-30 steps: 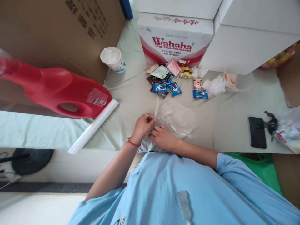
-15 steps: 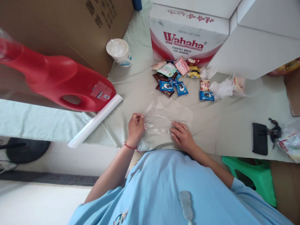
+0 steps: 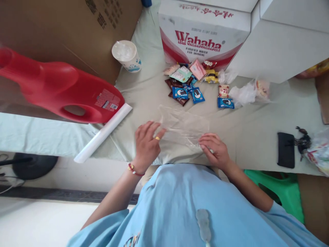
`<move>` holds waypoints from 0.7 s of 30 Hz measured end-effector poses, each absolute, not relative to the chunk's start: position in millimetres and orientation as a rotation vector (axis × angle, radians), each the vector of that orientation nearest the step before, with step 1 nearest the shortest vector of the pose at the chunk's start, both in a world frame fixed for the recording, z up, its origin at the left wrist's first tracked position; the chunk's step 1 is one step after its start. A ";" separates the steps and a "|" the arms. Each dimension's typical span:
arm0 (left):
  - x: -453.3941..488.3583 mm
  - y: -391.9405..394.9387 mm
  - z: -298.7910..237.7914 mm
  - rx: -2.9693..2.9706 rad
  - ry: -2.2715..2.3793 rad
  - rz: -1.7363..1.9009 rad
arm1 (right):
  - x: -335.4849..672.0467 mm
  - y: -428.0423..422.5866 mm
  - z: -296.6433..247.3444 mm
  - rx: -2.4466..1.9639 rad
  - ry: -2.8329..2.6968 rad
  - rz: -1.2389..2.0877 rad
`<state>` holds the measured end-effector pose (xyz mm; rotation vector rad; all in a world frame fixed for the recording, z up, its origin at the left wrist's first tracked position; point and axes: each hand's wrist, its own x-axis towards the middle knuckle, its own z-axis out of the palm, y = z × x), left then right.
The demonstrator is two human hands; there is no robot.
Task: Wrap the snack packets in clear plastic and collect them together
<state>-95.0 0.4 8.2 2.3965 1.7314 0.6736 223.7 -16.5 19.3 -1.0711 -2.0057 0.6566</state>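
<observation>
A clear plastic bag [image 3: 183, 125] lies flat on the pale cloth-covered table [image 3: 144, 96] just in front of me. My left hand [image 3: 146, 144] is at the bag's left edge, fingers stretched out and apart, thumb touching the plastic. My right hand [image 3: 214, 151] is at the bag's right near corner with its fingers curled down and pinched on the plastic. Beyond the bag lies a heap of small snack packets [image 3: 189, 85], several of them blue.
A red jug [image 3: 59, 91] lies on its side at left beside a white roll [image 3: 102, 133] and a paper cup [image 3: 125, 55]. Behind stand a Wahaha box [image 3: 203, 34] and a brown carton [image 3: 77, 31]. A black wallet [image 3: 285, 150] and keys [image 3: 303, 139] lie at right.
My hands moved apart along the bag, spreading it wider. The left hand went from a pinch to stretched fingers; the right hand slid right and curled onto the corner.
</observation>
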 end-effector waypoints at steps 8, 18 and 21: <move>-81.8 11.9 -10.0 2.421 1.487 0.194 | 214.9 58.9 -25.0 -1.753 -1.986 0.311; -118.7 -7.6 -17.6 2.205 1.518 0.336 | 258.3 128.0 -43.6 -1.686 -2.196 0.468; -119.6 -11.5 -11.5 2.153 1.373 0.334 | 272.1 147.9 -37.9 -1.653 -2.263 0.459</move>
